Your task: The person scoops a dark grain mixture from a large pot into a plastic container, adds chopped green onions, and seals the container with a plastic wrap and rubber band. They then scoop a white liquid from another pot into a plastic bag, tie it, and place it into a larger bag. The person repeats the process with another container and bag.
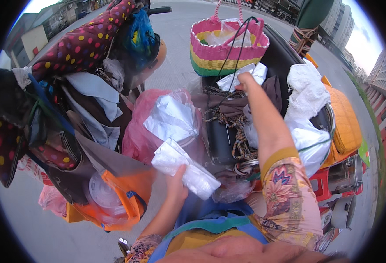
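My left hand point(176, 184) grips a folded stack of thin white plastic bags point(185, 167) low in the middle of the view. Just beyond that stack is a shiny white plastic sheet or bag point(171, 120), lying over a container wrapped in a pink plastic bag point(140, 128). My right hand point(246, 82) reaches forward, its fingers curled on a second white plastic bundle point(259, 73) on the black seat point(221, 144). Thin black cords point(239, 59) hang close by that hand. Its fingertips are partly hidden.
A pink, yellow and green woven basket point(229, 57) stands beyond my right hand. Braided rope point(242, 141) and dark cloth lie on the seat. Left are a polka-dot cover point(81, 41), handlebar grip point(160, 10) and orange bag point(124, 203). Metal pots point(345, 174) are at right.
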### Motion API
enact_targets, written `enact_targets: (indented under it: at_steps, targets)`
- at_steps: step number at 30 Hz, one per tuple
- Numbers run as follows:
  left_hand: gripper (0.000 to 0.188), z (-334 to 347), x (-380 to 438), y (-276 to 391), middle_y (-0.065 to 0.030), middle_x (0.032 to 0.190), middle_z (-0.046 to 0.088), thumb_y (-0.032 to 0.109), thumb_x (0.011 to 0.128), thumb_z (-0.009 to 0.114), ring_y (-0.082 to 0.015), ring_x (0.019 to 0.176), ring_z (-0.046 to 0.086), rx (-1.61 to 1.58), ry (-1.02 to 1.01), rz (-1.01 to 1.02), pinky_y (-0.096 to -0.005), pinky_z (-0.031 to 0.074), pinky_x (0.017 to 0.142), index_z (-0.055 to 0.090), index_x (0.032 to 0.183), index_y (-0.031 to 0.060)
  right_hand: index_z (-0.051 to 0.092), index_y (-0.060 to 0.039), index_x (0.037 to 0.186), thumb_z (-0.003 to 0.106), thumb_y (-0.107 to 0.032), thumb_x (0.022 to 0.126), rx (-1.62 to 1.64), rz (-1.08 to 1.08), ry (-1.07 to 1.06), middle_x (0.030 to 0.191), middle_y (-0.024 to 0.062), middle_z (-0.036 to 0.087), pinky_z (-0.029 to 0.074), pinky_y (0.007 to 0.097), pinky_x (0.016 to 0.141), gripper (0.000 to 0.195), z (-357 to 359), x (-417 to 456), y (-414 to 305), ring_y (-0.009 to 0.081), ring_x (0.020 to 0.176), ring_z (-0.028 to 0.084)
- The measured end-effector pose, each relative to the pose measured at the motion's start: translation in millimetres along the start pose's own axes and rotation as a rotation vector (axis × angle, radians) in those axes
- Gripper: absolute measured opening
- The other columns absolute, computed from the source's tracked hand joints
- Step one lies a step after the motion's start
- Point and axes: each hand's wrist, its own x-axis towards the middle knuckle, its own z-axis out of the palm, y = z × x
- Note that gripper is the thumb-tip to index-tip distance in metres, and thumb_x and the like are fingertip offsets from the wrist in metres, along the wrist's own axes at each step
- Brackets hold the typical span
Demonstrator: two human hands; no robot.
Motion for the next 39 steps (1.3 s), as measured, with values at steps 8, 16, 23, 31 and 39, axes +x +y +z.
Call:
enact_targets:
  at_steps: [8,16,23,31,39]
  targets:
    - [0.047,-8.5,10.5,9.8,-0.0113,0.122,0.056,0.002,0.087,0.062,-0.0257,0.111,0.055,0.049,-0.02,-0.053,-0.0418,0.045,0.098,0.044,0.13,0.0034,0.054,-0.0084,0.077,0.065,-0.007,0.086,0.876,0.368,0.139,0.064,0.002,0.048,0.032,0.0296,0.043,0.013,48.4,41.3,37.3,0.0162,0.052,0.045]
    - [0.047,-3.2,-7.1,-6.1,-0.0117,0.121,0.057,0.008,0.087,0.064,-0.0271,0.111,0.056,0.03,-0.166,-0.074,-0.0429,0.044,0.099,0.046,0.13,0.0036,0.058,-0.0048,0.101,0.056,-0.005,0.087,1.166,0.186,-0.049,0.093,0.01,0.064,0.054,0.0428,0.072,0.014,6.5,-1.3,7.3,0.0273,0.083,0.064]
    - [0.059,6.8,-32.1,-4.4,-0.0148,0.123,0.056,0.015,0.082,0.069,-0.0317,0.112,0.057,-0.1,-0.597,-0.226,-0.0449,0.047,0.096,0.043,0.132,-0.001,0.057,0.0042,0.107,0.059,0.001,0.084,1.15,-0.398,-0.073,0.099,0.0132,0.064,0.052,0.0369,0.08,0.023,-51.7,-157.3,-27.6,0.0239,0.09,0.064]
    - [0.071,52.8,-94.9,12.1,-0.0159,0.121,0.059,0.021,0.073,0.078,-0.0322,0.113,0.058,0.09,-0.881,-0.122,-0.0458,0.05,0.093,0.045,0.132,-0.0008,0.066,0.0047,0.102,0.07,-0.006,0.083,0.705,-0.71,0.378,0.093,0.0071,0.068,0.048,0.0288,0.077,0.021,-105.7,-333.6,75.2,0.0143,0.085,0.062]
    - [0.068,67.2,-111.3,-38.2,-0.013,0.124,0.058,0.017,0.076,0.076,-0.0291,0.112,0.058,0.234,-0.787,-0.229,-0.042,0.048,0.095,0.044,0.133,0.0005,0.05,-0.0022,0.133,0.042,-0.04,0.1,0.523,-0.02,-0.394,0.134,0.0142,0.05,0.028,0.0326,0.111,0.051,-132.8,-431.1,149.3,0.0249,0.127,0.043]
